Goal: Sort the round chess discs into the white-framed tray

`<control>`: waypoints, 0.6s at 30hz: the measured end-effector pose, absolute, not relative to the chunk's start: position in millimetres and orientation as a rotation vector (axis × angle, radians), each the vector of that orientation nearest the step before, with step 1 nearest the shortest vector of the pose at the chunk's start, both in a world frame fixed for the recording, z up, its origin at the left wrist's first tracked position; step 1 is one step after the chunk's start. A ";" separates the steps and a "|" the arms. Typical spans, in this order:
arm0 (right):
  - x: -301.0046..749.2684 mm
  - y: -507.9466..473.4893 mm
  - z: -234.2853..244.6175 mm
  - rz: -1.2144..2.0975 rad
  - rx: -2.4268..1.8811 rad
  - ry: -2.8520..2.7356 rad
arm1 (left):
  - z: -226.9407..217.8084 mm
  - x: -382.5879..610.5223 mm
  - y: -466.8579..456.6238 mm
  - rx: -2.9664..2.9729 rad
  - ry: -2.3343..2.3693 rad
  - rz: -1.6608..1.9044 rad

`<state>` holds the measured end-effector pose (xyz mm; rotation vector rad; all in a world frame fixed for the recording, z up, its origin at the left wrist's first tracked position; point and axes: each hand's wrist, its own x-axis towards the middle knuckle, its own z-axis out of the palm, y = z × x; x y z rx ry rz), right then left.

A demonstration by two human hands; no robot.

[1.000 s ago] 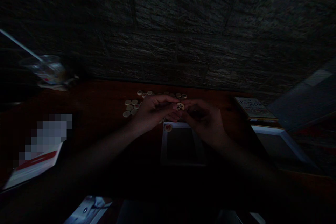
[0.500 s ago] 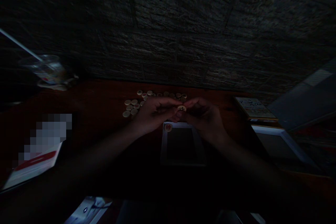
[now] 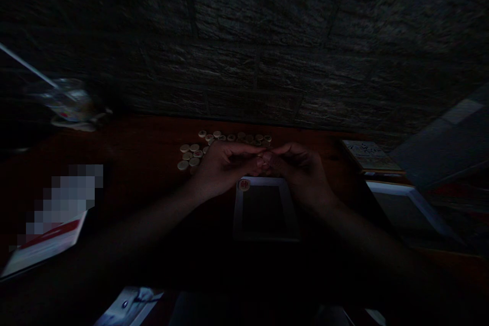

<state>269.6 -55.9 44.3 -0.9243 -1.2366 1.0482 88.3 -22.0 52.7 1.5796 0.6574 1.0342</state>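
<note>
My left hand (image 3: pixel 221 165) and my right hand (image 3: pixel 303 170) meet just above the far edge of a small open box (image 3: pixel 238 214). Their fingertips pinch together around a round xiangqi piece, which the fingers now almost wholly cover. Another xiangqi piece (image 3: pixel 244 185), with a red character on its face, sits at the box's far left corner. Beyond my hands, several loose pale pieces (image 3: pixel 194 162) are spread over the wooden table, some lying behind my left hand. The inside of the box is too dark to make out.
A plastic cup with a straw (image 3: pixel 72 102) stands at the far left by the stone wall (image 3: pixel 229 61). A red and white printed item (image 3: pixel 57 237) lies on the left. To the right are a flat box with printed figures (image 3: pixel 371 155) and an open light-rimmed tray (image 3: pixel 408 191).
My fingers have closed over the piece, so its dark character no longer shows. Both hands stay in nearly the same place above the box.
</note>
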 end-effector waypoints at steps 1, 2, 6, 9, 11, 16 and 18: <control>269.5 -56.0 44.2 1.037 -0.922 -1.252 | 53.3 88.2 -21.8 1.549 0.678 1.033; 269.3 -56.1 44.1 1.023 -0.922 -1.267 | 53.7 87.9 -21.4 1.521 0.693 1.028; 268.8 -57.6 43.7 0.931 -0.923 -1.320 | 53.0 86.4 -18.7 1.435 0.705 0.999; 269.1 -58.8 43.0 0.886 -0.921 -1.363 | 52.0 85.7 -17.6 1.407 0.703 0.982; 269.7 -59.2 42.4 0.869 -0.926 -1.381 | 51.8 85.8 -17.9 1.401 0.702 0.973; 270.9 -59.3 40.7 0.804 -0.941 -1.409 | 52.7 86.7 -20.2 1.421 0.725 0.933; 272.1 -60.2 40.7 0.763 -0.951 -1.459 | 52.7 87.0 -20.7 1.412 0.726 0.924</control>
